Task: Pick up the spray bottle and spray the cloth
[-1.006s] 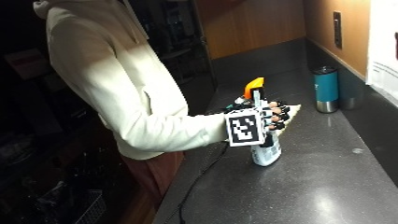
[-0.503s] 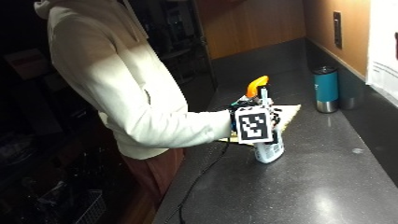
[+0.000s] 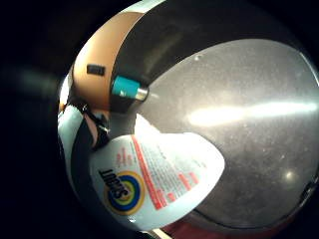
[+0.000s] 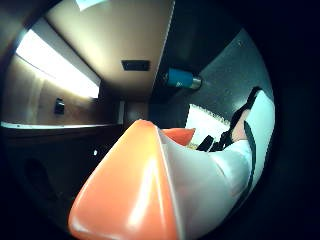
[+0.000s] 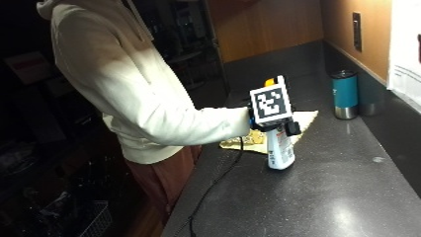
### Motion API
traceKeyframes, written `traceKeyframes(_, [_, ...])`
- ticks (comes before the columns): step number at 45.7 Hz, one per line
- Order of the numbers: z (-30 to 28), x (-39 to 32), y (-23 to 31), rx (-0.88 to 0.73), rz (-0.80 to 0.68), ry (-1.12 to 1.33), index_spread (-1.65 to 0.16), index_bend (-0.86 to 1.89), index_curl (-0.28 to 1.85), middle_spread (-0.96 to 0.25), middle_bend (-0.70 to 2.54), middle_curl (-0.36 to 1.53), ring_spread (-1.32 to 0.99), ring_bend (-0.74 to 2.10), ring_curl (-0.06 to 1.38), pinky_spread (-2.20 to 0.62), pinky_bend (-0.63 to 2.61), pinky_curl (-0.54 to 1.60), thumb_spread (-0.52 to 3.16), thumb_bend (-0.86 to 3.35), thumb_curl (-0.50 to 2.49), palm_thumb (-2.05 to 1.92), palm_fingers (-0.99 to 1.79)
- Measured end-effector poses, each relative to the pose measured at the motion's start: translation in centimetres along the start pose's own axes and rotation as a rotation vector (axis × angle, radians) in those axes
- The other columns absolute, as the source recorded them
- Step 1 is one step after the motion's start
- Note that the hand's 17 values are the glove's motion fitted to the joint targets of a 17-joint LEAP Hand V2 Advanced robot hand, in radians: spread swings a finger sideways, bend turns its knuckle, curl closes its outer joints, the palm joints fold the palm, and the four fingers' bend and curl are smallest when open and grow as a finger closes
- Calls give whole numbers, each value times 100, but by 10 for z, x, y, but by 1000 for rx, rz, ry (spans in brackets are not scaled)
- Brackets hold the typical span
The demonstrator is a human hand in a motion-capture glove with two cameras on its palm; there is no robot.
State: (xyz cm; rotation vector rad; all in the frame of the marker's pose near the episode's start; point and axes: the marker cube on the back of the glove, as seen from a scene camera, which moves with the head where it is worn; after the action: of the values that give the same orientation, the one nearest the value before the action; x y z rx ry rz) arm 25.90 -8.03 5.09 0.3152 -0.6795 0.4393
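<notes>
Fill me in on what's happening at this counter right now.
A person stands at a dark counter with the gloved right hand gripping the upper part of a white spray bottle that has an orange head. The bottle's base appears to sit on the counter. A yellowish cloth lies just behind it, and a teal tumbler stands farther back by the wall.

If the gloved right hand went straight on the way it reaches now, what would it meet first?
The right hand grips the spray bottle on the counter. Straight on lies the cloth, probably first; the teal tumbler stands farther off, though depth is unclear.
</notes>
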Motion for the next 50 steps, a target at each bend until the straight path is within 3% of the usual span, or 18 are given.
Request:
traceKeyframes(10, [-18,-50,-5,-253,-73,205,-17,47,52,-11,61,50,-18,61,44,-18,27,32,23,-3,68,95,140])
traceKeyframes(31, [49,-126,10,-603,49,936,-17,48,53,-12,62,50,-18,62,44,-19,27,35,19,-4,73,93,139])
traceKeyframes(40, [99,-161,16,-530,167,1127,-17,48,53,-12,62,50,-18,62,44,-19,27,35,18,-4,74,93,139])
traceKeyframes(50, [115,-160,29,-592,121,1328,-17,48,53,-12,62,50,-18,62,44,-19,28,36,18,-4,75,93,139])
